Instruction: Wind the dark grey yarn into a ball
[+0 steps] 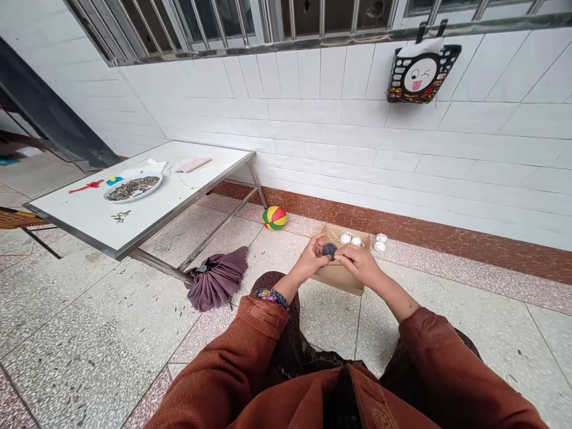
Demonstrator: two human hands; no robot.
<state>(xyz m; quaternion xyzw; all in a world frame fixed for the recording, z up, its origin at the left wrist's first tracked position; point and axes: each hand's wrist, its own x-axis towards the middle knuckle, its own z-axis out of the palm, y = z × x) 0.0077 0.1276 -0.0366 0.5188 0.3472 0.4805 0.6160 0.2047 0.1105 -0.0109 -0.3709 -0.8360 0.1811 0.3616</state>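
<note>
Head view, looking down past rust-brown sleeves [214,369]: held a small, round ball of dark blue-grey yarn [329,249] between the left hand [311,260] and the right hand [356,261], out ahead of the knees. Grasped it from the left with curled fingers and thumb of the left hand; closed the right hand's fingertips in a pinch at the near, right edge of the yarn. Could not make out any loose strand in that pinch. Found no long axis in so round a shape; placed it nearer the left hand, tucked against those fingers, with the right fingertips just beside it.

Had an open cardboard box [342,279] below and beyond both hands, on the speckled tile floor [388,316], with two white balls [351,238] at its far end. Saw two more white balls [380,242] outside, just right of the box.

Farther left, noted a red, yellow and green ball [274,218] on the floor, then bunched purple fabric [223,279] by a metal leg of a white surface [152,214]. On top, noticed a plate [152,190] of dark, seed-like pieces [133,187] and a folded pink cloth [194,164]. Upper right, spotted a black basket [419,71] hung from a barred window against white tiles [313,119].
</note>
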